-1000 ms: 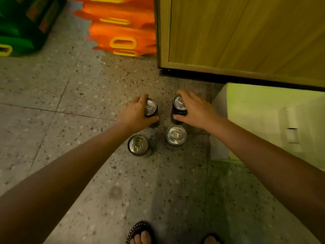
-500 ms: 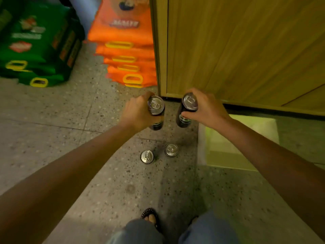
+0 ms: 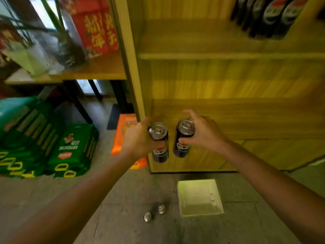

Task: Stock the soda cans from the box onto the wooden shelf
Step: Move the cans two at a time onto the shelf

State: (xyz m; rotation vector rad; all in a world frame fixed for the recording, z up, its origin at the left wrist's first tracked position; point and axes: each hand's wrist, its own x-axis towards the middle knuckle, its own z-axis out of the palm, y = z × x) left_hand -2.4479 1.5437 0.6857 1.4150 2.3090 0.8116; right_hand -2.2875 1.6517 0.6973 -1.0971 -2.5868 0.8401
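My left hand grips a tall dark soda can upright by its upper part. My right hand holds a second dark can the same way, right beside the first. Both cans hang in front of the lower part of the wooden shelf. Its middle board is bare on the left, and several dark bottles stand at its top right. Two more cans stand on the floor far below, next to the open white box, which looks empty inside.
Green sacks are stacked on the floor at left, with orange sacks against the shelf's side. A low table at upper left carries a red box and glassware. The speckled floor spreads around the box.
Both hands have lifted their cans from the floor up to the shelf front. The view has risen, so the floor cans and the box now lie far below.
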